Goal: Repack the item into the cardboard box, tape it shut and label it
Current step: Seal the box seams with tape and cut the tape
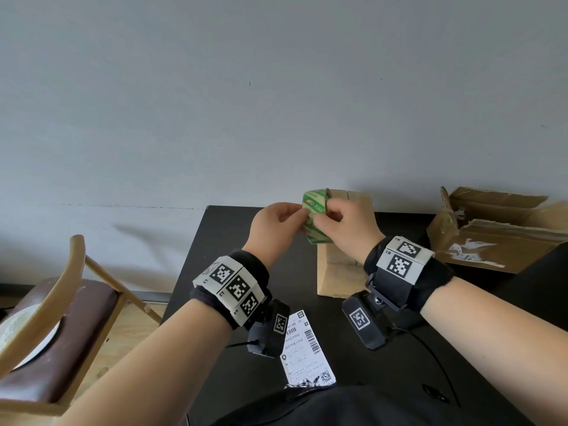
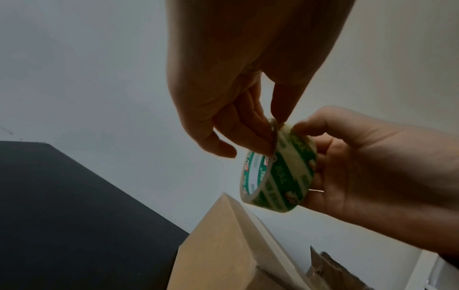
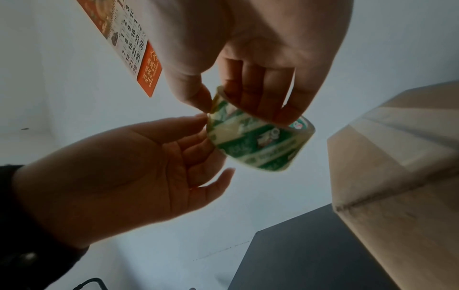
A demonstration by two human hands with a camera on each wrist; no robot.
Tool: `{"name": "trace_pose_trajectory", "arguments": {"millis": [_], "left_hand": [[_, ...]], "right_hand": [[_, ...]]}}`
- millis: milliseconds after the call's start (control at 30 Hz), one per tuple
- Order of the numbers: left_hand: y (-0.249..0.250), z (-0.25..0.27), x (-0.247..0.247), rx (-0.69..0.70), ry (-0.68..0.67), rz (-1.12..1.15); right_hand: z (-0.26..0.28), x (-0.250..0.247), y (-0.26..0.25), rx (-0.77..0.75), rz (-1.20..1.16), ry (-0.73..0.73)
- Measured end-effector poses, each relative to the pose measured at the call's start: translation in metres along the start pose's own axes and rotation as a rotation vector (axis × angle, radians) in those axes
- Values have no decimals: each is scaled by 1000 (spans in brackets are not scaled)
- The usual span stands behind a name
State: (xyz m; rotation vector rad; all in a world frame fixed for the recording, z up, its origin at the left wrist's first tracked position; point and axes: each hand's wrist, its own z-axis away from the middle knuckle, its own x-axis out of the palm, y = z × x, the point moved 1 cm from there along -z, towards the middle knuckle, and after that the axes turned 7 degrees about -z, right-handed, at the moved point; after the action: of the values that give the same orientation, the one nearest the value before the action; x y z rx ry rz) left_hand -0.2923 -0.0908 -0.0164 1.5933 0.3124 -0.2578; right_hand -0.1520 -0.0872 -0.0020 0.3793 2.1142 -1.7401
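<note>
Wall calendar (image 3: 134,45), right-wrist view only

Black fuzzy wristbands (image 1: 252,262) behind each hand carry white square-patterned tags, black camera boxes (image 1: 365,321) and thin cables.

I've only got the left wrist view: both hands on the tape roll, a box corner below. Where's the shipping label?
Observer: In the head view the shipping label lies flat on the black table, close to the body. Neither hand touches it.
Operator: Anything else on the table I should know about?
Observer: A second cardboard box, torn open, sits at the table's far right.
Operator: How is the right hand gripping the roll?
Observer: In the right wrist view the right hand has its thumb on the outer face of the tape roll, and its fingers seem to reach into the core.
</note>
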Motion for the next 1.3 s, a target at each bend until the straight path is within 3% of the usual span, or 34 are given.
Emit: {"name": "trace_pose_trajectory", "arguments": {"millis": [400,633,800,1167,1300], "left_hand": [[-2,6,-2,160,-62,-265],[-2,5,4,49,-67,-118],[-4,-1,3,-17,1,-44],[-5,2,-1,215,-25,-315],[-7,2,3,218,-59,-304]], "right_hand": [[-6,-3,3,260,-219,-57],[-6,-3,3,170,-112,6],[-2,0,4,96,-24,-82],[-5,2,8,220,-160,-73],[-7,1,7,245,-174,-55]]}}
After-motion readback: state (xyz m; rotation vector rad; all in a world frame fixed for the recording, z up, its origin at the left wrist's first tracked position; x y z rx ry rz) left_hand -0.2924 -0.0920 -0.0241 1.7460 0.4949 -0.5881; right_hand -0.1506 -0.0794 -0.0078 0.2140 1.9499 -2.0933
